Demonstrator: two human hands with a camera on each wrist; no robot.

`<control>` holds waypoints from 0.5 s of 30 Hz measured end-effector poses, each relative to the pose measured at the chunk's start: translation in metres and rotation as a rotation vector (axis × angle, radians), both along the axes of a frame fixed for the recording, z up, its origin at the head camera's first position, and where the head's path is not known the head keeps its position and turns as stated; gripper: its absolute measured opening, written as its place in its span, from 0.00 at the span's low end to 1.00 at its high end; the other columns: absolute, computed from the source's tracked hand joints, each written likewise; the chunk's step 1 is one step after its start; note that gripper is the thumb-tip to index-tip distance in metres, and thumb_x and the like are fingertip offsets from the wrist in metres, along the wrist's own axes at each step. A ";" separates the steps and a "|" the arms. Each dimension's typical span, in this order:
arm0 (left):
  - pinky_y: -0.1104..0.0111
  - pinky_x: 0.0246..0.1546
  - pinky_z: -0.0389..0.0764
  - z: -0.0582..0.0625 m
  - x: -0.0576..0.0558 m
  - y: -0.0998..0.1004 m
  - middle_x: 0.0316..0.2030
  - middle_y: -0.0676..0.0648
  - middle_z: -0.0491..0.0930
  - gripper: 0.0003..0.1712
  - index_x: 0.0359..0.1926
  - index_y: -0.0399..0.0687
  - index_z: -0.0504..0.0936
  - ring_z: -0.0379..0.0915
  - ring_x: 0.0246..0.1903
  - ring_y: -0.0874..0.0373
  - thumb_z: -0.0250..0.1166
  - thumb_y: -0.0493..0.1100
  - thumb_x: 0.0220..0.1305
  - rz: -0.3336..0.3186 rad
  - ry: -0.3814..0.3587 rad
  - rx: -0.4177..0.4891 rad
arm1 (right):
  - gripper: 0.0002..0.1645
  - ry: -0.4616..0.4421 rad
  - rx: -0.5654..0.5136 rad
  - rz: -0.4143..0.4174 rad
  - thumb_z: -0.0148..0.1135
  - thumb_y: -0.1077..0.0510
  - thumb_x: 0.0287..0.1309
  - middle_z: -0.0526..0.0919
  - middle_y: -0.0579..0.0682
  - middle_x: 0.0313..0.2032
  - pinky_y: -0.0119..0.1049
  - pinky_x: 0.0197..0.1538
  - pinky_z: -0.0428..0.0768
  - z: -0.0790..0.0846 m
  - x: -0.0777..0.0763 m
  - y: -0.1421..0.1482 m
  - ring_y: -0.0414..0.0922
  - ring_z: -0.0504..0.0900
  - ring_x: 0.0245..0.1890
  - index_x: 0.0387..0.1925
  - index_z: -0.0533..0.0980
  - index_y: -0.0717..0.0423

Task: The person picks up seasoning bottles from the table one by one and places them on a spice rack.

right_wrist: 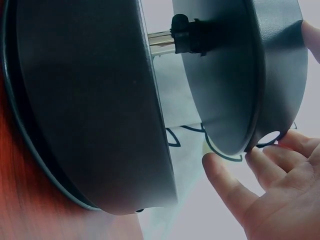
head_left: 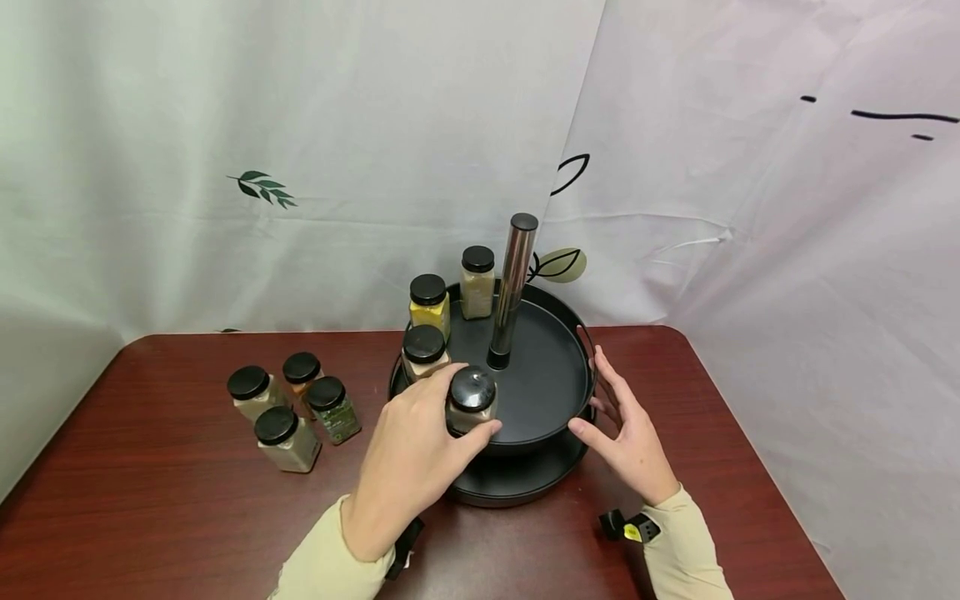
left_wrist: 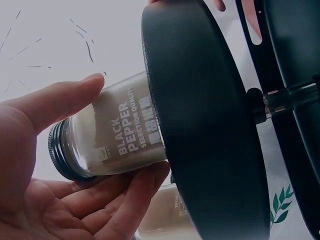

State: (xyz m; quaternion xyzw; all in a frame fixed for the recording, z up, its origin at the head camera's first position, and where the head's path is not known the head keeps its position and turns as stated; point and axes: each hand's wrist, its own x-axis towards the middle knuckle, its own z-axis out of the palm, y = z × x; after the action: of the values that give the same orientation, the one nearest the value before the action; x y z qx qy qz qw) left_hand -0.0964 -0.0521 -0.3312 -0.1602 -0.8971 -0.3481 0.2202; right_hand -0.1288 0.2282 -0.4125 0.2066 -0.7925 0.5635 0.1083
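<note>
Jar [head_left: 472,398] roughly upright, at the near-left of the tray [head_left: 551,350].
We note the left hand [head_left: 414,442] gripping it; the right hand [head_left: 628,435] (fingers spread) flanks the right.

Eight jars in all: four on one table [head_left: 187,517], counted as one pale jar at front [head_left: 294,448], one pale jar behind it [head_left: 259,402], one green jar [head_left: 341,421], one reddish-brown jar [head_left: 303,392]. Three more jars at the rack: one yellow-filled [head_left: 430,315], one pale at the back [head_left: 477,292], one partly hidden nearer the front [head_left: 424,360]. One jar, black pepper [left_wrist: 125,125], in the left hand [head_left: 420,442]. Eight black lids, one per jar. Two round trays, one upper [head_left: 551,367], one lower [head_left: 502,483]. One post [head_left: 513,283] above the upper tray. Two hands, counting the right hand [head_left: 630,442]. Two sleeves [head_left: 682,542]. Two wrist devices [head_left: 632,527].
</note>
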 end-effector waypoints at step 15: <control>0.59 0.41 0.83 -0.001 -0.002 0.001 0.43 0.49 0.85 0.38 0.55 0.45 0.81 0.83 0.42 0.56 0.84 0.52 0.43 -0.004 -0.060 -0.034 | 0.54 -0.015 0.007 0.002 0.67 0.71 0.59 0.51 0.45 0.78 0.27 0.65 0.69 0.000 0.000 0.000 0.50 0.56 0.76 0.79 0.52 0.46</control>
State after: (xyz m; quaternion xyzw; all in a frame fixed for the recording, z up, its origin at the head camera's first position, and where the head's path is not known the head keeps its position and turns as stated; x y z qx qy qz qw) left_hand -0.0985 -0.0506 -0.3320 -0.1552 -0.9087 -0.3379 0.1899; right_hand -0.1289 0.2286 -0.4122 0.2036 -0.7951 0.5623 0.1010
